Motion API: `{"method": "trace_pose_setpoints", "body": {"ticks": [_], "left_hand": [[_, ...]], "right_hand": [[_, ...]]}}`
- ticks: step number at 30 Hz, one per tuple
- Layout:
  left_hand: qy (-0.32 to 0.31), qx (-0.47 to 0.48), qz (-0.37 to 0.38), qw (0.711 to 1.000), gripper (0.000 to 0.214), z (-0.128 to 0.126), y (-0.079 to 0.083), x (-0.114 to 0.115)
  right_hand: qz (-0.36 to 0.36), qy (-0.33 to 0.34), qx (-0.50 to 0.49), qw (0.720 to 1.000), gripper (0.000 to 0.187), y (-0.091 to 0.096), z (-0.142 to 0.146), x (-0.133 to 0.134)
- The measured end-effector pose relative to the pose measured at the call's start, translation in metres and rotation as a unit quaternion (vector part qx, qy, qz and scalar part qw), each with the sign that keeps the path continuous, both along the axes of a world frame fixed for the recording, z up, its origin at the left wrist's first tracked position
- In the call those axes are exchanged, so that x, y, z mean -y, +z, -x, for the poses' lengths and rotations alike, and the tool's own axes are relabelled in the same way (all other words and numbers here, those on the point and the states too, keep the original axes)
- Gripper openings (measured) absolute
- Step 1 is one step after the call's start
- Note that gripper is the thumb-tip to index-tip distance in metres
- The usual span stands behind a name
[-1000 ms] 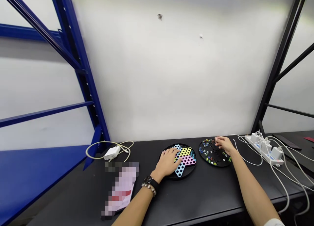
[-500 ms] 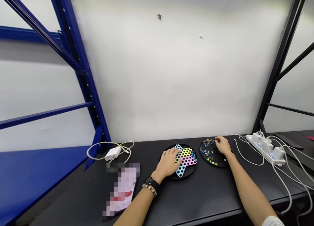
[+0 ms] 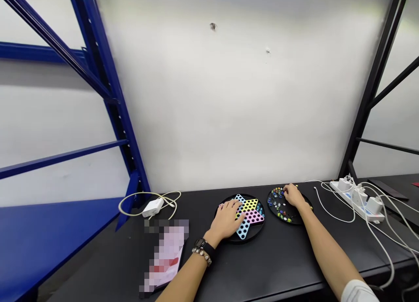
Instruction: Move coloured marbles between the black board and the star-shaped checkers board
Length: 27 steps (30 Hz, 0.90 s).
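My left hand (image 3: 226,219) lies with fingers stretched across a star-shaped Chinese checkers board (image 3: 250,216). The board has blue, yellow and pink points full of holes and sits in a round black tray (image 3: 236,239); some blue marbles show at its right edge. To the right is a second round black tray (image 3: 303,191) holding scattered marbles (image 3: 280,214) in several colours. My right hand (image 3: 293,194) is over its back part, fingertips drawn together among the marbles. Whatever lies between those fingertips is too small to see.
A tablet-like device with a blurred pink screen (image 3: 168,258) lies left of my left forearm. Behind it is a white adapter (image 3: 152,207) with a looped cable. A power strip (image 3: 356,201) with white plugs and trailing cables is at the right. A blue rack post (image 3: 119,105) rises at the left.
My right hand has shifted a little to the left over the marble tray, uncovering its right rim. My left hand keeps its place on the board. The view has tilted slightly.
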<state>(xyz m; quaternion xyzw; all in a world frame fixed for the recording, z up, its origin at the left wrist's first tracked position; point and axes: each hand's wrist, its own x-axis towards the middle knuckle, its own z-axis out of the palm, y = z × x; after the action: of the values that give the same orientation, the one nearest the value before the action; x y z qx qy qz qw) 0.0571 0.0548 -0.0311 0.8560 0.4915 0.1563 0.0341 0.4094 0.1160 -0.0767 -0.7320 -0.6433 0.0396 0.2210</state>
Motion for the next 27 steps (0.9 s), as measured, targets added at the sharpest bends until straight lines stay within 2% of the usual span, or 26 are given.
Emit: {"method": "trace_pose_setpoints", "body": {"ticks": [10,14,17,22,25,27], "left_hand": [[-0.004,0.005,0.003,1.0,0.042,0.0,0.0,0.001],[-0.001,-0.001,0.008,1.0,0.043,0.001,0.0,0.001],[0.005,-0.007,0.007,1.0,0.042,0.001,0.001,0.001],[0.002,-0.009,0.001,1.0,0.042,0.001,0.002,0.003],[0.001,-0.011,0.006,1.0,0.043,0.002,0.001,0.002],[0.0,-0.012,0.007,1.0,0.043,0.002,0.001,0.001]], "right_hand": [[0.065,-0.015,-0.016,0.998,0.021,0.014,0.003,0.011],[0.06,0.024,-0.05,0.997,0.018,0.026,0.019,0.019],[0.03,0.093,-0.081,0.992,0.016,0.039,0.054,0.015],[-0.023,0.222,-0.121,0.967,0.019,0.045,0.143,0.001],[-0.022,0.193,-0.054,0.979,0.021,0.041,0.178,0.002],[-0.038,0.183,-0.031,0.982,0.021,0.04,0.182,0.004]]}}
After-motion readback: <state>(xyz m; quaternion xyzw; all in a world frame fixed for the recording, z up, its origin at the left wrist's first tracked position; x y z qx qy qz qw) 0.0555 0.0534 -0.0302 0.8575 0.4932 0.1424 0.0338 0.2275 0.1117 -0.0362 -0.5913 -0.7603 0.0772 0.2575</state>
